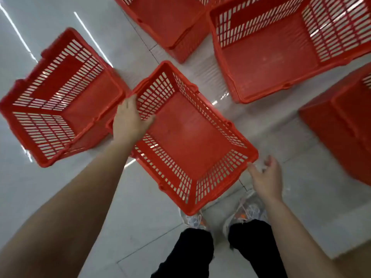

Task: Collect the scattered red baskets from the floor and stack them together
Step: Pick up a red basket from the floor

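Pickup step: my left hand (129, 120) fingers clamp the rim of the middle basket (190, 135); right hand (266, 178) fingers apart, should grip its near corner next.

It looks like a shop: red plastic shopping baskets (192, 137) stand scattered on a glossy pale tiled floor (140, 197) reflecting strip lights.

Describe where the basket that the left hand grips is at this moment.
In the head view the held basket is mid-frame, in front of the shoes, with a second basket close on its left.
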Available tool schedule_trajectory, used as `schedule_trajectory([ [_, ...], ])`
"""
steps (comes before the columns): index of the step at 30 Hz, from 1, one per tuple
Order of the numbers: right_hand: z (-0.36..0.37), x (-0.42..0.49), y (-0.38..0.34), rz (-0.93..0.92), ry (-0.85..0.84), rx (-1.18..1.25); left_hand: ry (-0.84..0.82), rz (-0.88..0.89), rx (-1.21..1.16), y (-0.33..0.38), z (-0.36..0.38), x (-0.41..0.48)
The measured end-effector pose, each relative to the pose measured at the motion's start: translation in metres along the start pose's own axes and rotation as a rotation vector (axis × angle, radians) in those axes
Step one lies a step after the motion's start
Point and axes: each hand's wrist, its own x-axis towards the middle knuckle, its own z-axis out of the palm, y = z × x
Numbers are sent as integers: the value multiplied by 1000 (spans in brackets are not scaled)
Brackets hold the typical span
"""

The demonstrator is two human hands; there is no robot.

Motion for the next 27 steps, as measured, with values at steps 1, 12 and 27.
schedule_trajectory([
  [1,8,-1,6,28,-7,85,35,13,-4,0,12,12],
  [12,36,23,4,-115,25,192,137,-140,174,-17,46,50],
  [27,-61,-12,-23,-118,219,113,-18,-330,-199,-7,-10,-82],
])
